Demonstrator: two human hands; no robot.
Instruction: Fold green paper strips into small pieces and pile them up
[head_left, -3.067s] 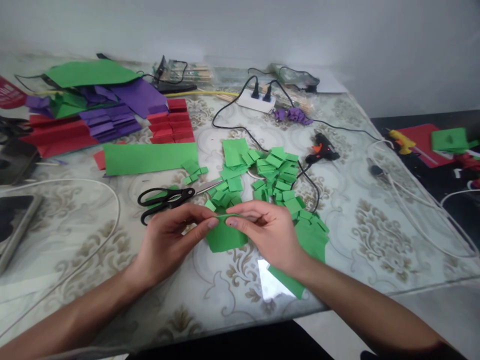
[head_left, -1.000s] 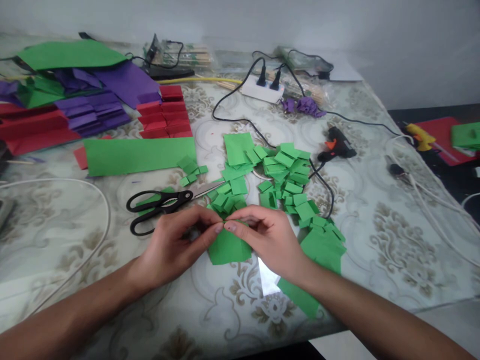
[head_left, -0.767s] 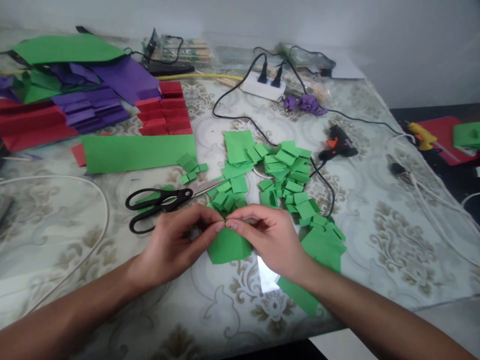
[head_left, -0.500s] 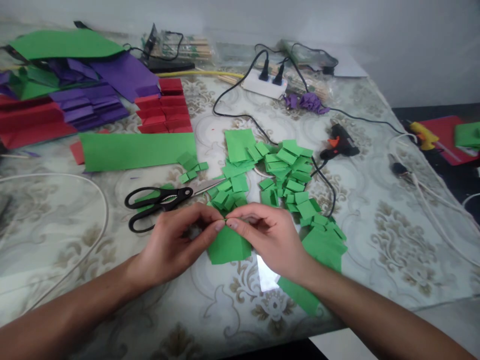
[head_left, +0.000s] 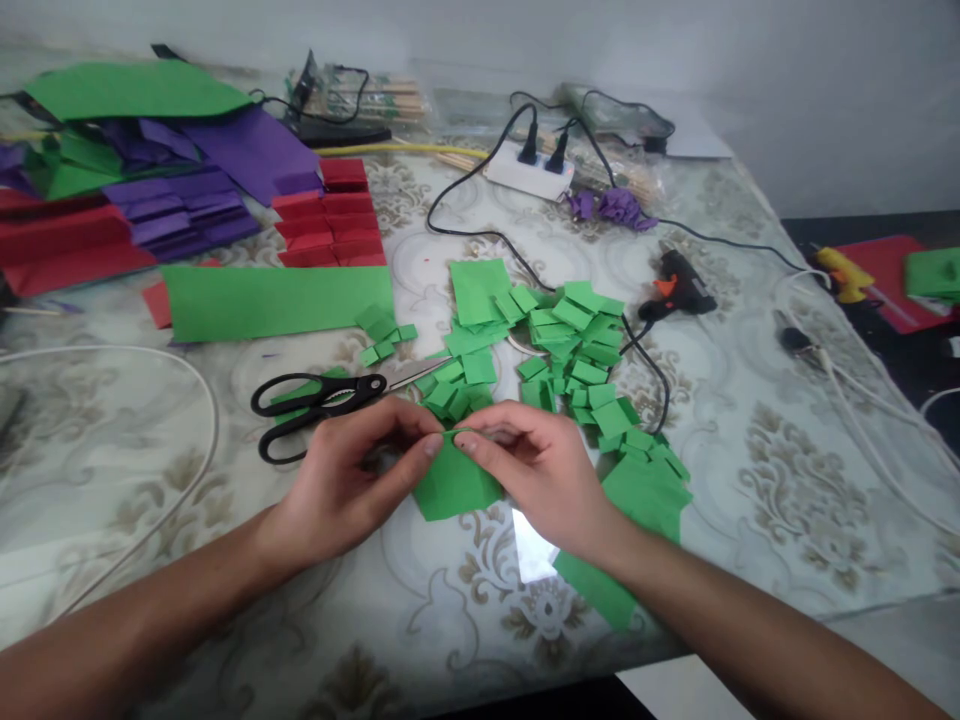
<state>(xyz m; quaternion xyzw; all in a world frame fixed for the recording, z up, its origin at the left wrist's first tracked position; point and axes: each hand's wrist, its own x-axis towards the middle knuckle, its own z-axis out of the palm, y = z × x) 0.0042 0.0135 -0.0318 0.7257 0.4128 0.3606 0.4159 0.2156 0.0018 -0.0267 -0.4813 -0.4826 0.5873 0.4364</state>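
Note:
A piece of green paper (head_left: 457, 486) hangs between my two hands, its upper edge pinched at the thumbs. My left hand (head_left: 360, 480) is closed on that edge from the left, thumb against the fingers. From the right, my right hand (head_left: 532, 465) grips the same edge, its thumb close to the left one. Just beyond the hands lie small folded green paper pieces (head_left: 581, 325) in a loose pile. Black-handled scissors (head_left: 330, 395) rest partly open beside my left hand, blades toward the pile. Larger green sheets (head_left: 645, 495) lie partly under my right forearm.
A long green strip (head_left: 277, 303), folded red paper (head_left: 334, 225) and purple paper (head_left: 180, 210) lie at the left. Farther back are a white power strip (head_left: 529, 170) with black cables and a purple crumpled paper piece (head_left: 622, 208). A black glue gun (head_left: 677, 285) lies at the right.
The thumbs have drawn slightly apart, so more of the green paper's pinched upper edge shows. The paper has risen a little; the things on the table have stayed put.

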